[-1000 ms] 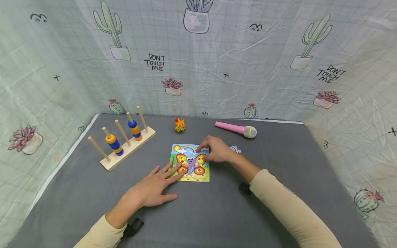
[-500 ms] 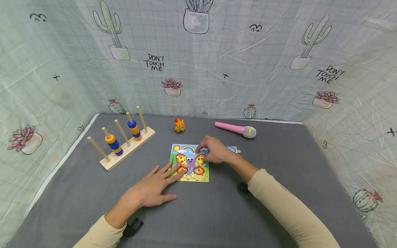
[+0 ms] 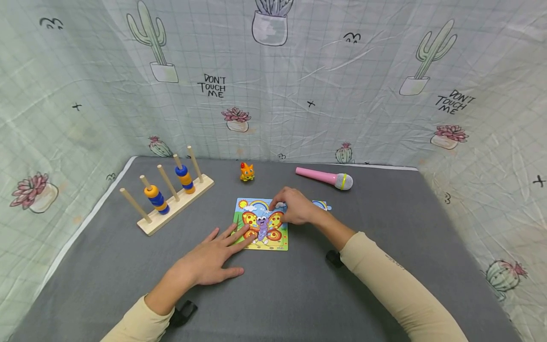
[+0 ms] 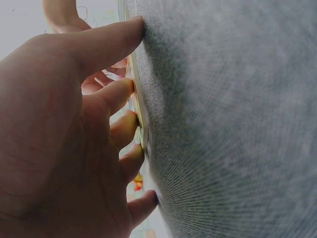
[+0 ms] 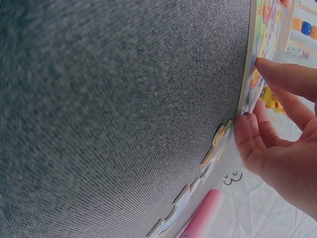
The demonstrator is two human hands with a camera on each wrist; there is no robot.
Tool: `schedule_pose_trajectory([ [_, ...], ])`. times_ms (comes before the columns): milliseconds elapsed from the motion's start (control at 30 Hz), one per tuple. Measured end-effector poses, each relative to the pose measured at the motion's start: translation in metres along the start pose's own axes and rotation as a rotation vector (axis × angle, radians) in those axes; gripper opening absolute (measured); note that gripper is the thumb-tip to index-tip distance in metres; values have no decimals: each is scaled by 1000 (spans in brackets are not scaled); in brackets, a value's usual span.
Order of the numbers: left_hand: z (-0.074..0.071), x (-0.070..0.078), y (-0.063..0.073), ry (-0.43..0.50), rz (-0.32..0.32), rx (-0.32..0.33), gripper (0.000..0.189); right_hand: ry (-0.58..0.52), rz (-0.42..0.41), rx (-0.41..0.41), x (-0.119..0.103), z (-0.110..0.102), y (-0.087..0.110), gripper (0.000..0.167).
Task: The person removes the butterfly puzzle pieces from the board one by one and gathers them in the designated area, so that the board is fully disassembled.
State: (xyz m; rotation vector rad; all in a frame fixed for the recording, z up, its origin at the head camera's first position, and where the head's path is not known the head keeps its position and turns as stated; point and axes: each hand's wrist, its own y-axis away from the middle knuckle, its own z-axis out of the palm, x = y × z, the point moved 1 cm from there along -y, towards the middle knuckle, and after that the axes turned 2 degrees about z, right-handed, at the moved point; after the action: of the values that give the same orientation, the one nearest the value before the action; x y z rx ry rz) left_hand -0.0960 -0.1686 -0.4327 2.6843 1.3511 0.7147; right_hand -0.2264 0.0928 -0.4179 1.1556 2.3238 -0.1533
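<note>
A butterfly jigsaw puzzle (image 3: 264, 232) lies flat on the grey table. My left hand (image 3: 213, 259) is spread palm down, several fingertips resting on the puzzle's left and lower part; in the left wrist view the straight fingers (image 4: 121, 94) touch its edge. At the upper right corner, my right hand (image 3: 298, 206) pinches a puzzle piece (image 5: 251, 99) between thumb and fingers, against the board. The hand covers much of that corner. Loose puzzle pieces (image 3: 321, 205) lie just right of the board, partly hidden behind the right wrist.
A wooden peg stand (image 3: 177, 209) with blue and orange rings is at the left. Behind the puzzle sit a small orange toy figure (image 3: 247, 172) and a pink toy microphone (image 3: 318, 175). A cactus-print cloth (image 3: 273, 95) hangs around the table's back and sides.
Almost nothing differs. Both hands keep their places on the puzzle; the right forearm has shifted very slightly left, and the view has drifted a little.
</note>
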Motion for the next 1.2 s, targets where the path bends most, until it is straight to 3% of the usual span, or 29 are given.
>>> schedule_pose_trajectory([
  [400,0,0,0,-7,-4,0,77,17,-15,32,-5,-2,1,31],
  [733,0,0,0,2,-2,0,77,-8,26,60,-7,-3,-1,53],
  [1200,1,-1,-1,-6,-10,-1,77,-68,30,84,1,-3,-4,49],
])
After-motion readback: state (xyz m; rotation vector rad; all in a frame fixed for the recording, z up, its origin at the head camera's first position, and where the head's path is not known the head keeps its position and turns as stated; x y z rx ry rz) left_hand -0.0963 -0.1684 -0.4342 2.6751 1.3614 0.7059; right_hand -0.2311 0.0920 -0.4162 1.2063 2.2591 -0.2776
